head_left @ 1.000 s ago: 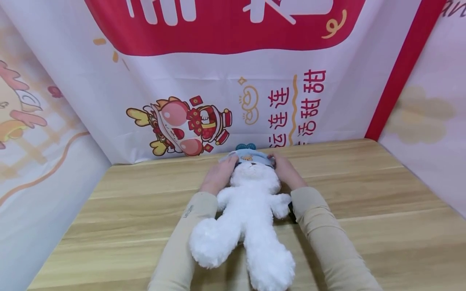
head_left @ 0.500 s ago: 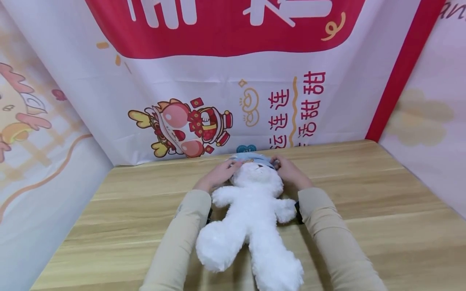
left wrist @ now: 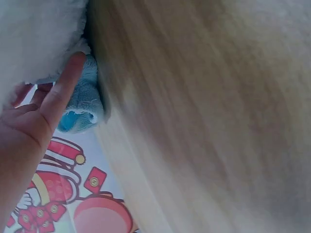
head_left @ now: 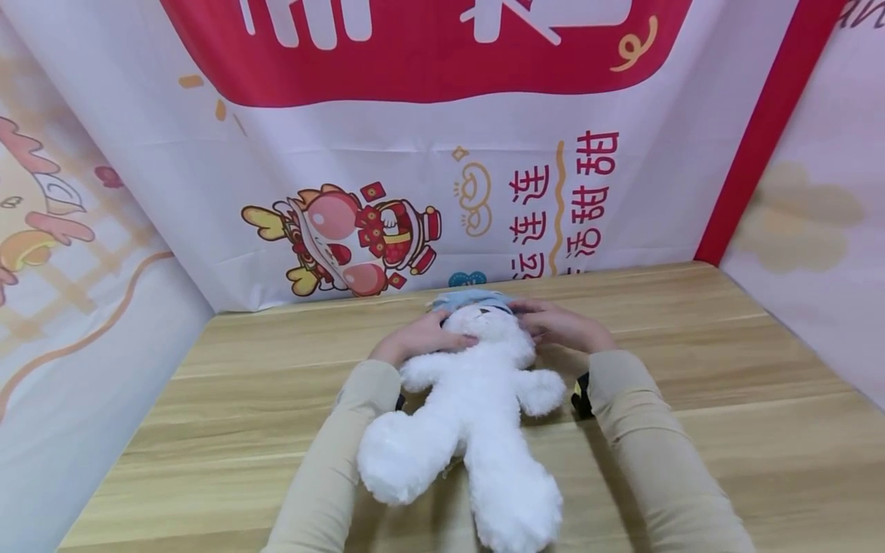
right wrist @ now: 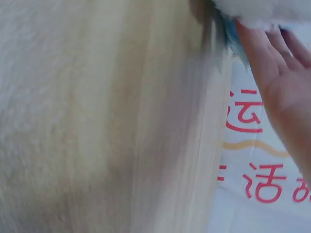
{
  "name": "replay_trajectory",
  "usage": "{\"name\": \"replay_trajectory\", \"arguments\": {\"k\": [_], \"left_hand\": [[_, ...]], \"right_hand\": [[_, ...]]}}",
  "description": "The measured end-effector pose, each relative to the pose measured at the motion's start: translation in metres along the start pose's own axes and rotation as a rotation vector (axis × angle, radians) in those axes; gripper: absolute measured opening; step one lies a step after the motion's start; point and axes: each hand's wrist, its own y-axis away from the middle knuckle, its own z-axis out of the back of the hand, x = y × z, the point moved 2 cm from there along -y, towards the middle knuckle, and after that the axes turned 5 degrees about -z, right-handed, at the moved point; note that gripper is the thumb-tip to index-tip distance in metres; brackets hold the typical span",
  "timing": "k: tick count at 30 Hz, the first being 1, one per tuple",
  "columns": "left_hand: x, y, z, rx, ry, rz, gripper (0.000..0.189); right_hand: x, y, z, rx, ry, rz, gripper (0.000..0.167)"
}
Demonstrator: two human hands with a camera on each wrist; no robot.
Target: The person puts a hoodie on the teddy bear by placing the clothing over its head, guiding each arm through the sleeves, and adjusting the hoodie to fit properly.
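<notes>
A white plush toy (head_left: 477, 399) lies on its back on the wooden table, its head toward the back wall. A light blue cloth hat (head_left: 466, 298) sits on its head. My left hand (head_left: 423, 336) holds the left side of the head, the thumb across the lower face. In the left wrist view its fingers reach beside the blue hat (left wrist: 83, 97). My right hand (head_left: 561, 326) rests against the other side of the head with fingers fairly straight near the hat's edge. The right wrist view shows that hand (right wrist: 282, 82) under white fur (right wrist: 265, 10); its fingertips are hidden.
The wooden table (head_left: 691, 369) ends at a white and red printed banner (head_left: 415, 153) behind the toy. Printed cloth (head_left: 816, 215) hangs at the right, and another one at the left. A dark band (head_left: 582, 395) shows at my right wrist.
Both hands have gone from the hat's edges to lower on the head. The left thumb has come across the lower face. The right forearm has shifted outward, to the right.
</notes>
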Motion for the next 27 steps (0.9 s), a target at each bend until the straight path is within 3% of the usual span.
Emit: {"name": "replay_trajectory", "arguments": {"k": [4,9,17,20,27], "left_hand": [[0.002,0.003,0.002,-0.013,0.063,-0.015,0.092],[0.001,0.003,0.003,-0.089,0.044,-0.045,0.083],[-0.004,0.002,0.0,-0.192,0.034,-0.161,0.05],[-0.006,0.002,0.0,-0.225,0.01,-0.214,0.041],[-0.009,0.001,0.001,-0.383,-0.094,-0.286,0.027]], "right_hand": [[0.002,0.001,-0.002,0.135,-0.059,-0.009,0.085],[0.004,0.002,-0.006,0.154,-0.054,-0.031,0.093],[-0.001,-0.004,-0.007,0.03,-0.011,-0.011,0.084],[-0.002,-0.007,-0.008,-0.028,0.02,0.007,0.074],[0.001,-0.013,-0.014,-0.212,0.105,0.063,0.046]]}}
